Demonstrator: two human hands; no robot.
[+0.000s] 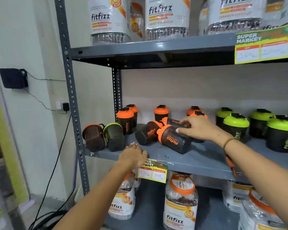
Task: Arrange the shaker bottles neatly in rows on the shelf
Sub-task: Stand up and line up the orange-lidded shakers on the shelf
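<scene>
Black shaker bottles crowd the grey middle shelf (pixel 198 156). Three orange-lidded ones lie on their sides at its centre; my right hand (pixel 199 128) rests on top of the nearest lying bottle (pixel 173 140), fingers curled over it. Another lying bottle (pixel 147 132) sits just to its left. Upright orange-lidded bottles (pixel 125 121) stand behind, and upright green-lidded ones (pixel 236 127) fill the right side. At the left end an orange-lidded bottle (pixel 93 136) and a green-lidded one (pixel 114 136) lie tipped over. My left hand (pixel 134 155) lies flat on the shelf's front edge, holding nothing.
Large Fitfizz jars stand on the upper shelf (pixel 166 17) and on the lower shelf (pixel 179 201). Price tags hang from the shelf edges (pixel 152 170). The perforated steel upright (pixel 71 97) frames the left side, with a wall socket and cables (pixel 63 106) beyond it.
</scene>
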